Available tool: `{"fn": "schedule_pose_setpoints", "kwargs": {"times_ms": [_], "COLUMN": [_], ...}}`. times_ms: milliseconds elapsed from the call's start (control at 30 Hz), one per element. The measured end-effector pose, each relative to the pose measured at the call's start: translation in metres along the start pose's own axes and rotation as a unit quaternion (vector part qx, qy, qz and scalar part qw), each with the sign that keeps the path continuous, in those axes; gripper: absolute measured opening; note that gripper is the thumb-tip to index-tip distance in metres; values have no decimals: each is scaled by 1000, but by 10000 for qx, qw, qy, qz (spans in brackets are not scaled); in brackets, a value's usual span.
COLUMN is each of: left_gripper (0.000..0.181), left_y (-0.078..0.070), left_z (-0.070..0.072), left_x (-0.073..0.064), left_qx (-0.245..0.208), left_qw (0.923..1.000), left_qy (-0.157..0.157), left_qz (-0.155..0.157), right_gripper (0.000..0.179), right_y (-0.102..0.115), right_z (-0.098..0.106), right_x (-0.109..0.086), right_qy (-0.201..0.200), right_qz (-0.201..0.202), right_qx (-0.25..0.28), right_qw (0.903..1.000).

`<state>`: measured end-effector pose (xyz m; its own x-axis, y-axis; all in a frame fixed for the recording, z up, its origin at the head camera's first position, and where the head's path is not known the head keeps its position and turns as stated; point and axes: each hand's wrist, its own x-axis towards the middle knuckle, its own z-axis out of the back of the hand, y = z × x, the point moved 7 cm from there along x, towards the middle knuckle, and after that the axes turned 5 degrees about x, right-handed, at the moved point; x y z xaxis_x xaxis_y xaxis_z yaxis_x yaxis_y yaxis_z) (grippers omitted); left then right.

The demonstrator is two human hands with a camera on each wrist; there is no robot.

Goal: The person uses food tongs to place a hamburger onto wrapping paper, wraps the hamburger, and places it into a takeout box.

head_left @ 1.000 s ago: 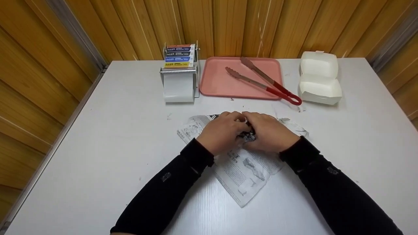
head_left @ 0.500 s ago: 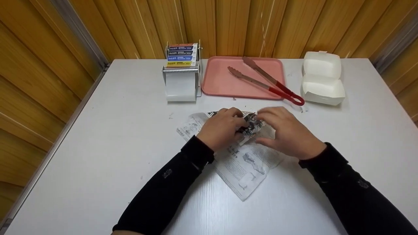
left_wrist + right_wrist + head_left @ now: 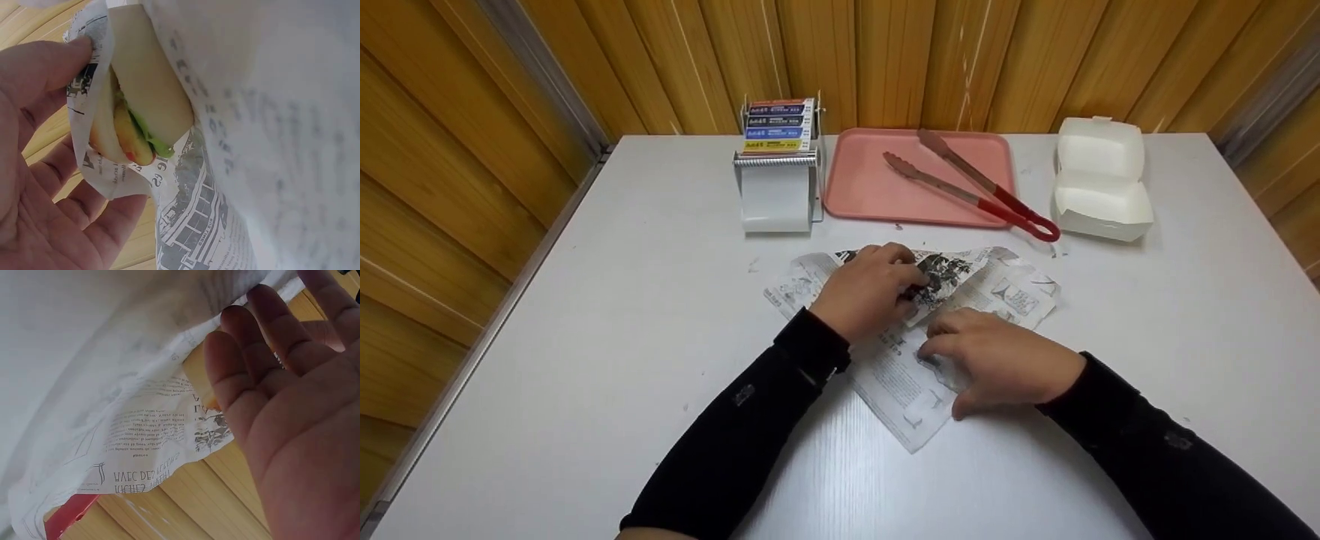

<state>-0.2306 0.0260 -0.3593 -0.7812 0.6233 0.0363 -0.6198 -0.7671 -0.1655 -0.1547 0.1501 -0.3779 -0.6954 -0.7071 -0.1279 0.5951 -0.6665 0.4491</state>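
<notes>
My left hand [image 3: 870, 292] holds a sandwich wrapped partly in thin, newspaper-print wrapping paper [image 3: 885, 382]. In the left wrist view the thumb presses the paper's folded edge, and the fingers curve round the other side. Pale bread, a yellow filling and green lettuce show in the sandwich [image 3: 152, 67] where the wrap gapes. My right hand [image 3: 1009, 360] is over the near right part of the paper, its bent fingers touching a raised fold. In the right wrist view its fingers look nearly straight, tips against the paper. A dark-printed flap [image 3: 949, 274] covers the sandwich from above.
Behind the paper lies a pink tray [image 3: 859, 180] with red-handled tongs [image 3: 1001, 214] across it, their loop past its front edge. At its left stands a label or tape dispenser [image 3: 776, 187] with coloured strips on top; at its right, an opened white carton [image 3: 1102, 202].
My right hand has let go of the dark-printed flap, drawn back right and come down on the near paper. The paper's right side now lies spread in view. My left hand has stayed in place.
</notes>
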Motion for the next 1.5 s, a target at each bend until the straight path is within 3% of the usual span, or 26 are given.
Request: {"fn": "schedule_pose_setpoints", "kwargs": {"times_ms": [300,733,1000,1200,1500], "left_gripper": [37,37,38,37,38], "left_y": [1,1,1,1,1], "left_z": [-1,-1,1,2,1], "left_x": [2,2,0,0,1], "left_qx": [51,7,39,129,70], "left_qw": [10000,10000,10000,9999,9999], "left_qy": [-7,-45,18,46,113], "left_qz": [-5,-61,-80,-95,-67], "right_gripper": [58,40,47,58,67], "right_y": [3,10,3,-1,10], "right_z": [-2,2,3,1,0], "right_x": [-1,-9,-3,-2,1], "right_qy": [75,-445,-773,-600,-908], "right_qz": [29,718,455,270,481], "right_qx": [-203,-443,-559,-423,-726], "right_qw": [9998,9954,9944,9969,9921]}}
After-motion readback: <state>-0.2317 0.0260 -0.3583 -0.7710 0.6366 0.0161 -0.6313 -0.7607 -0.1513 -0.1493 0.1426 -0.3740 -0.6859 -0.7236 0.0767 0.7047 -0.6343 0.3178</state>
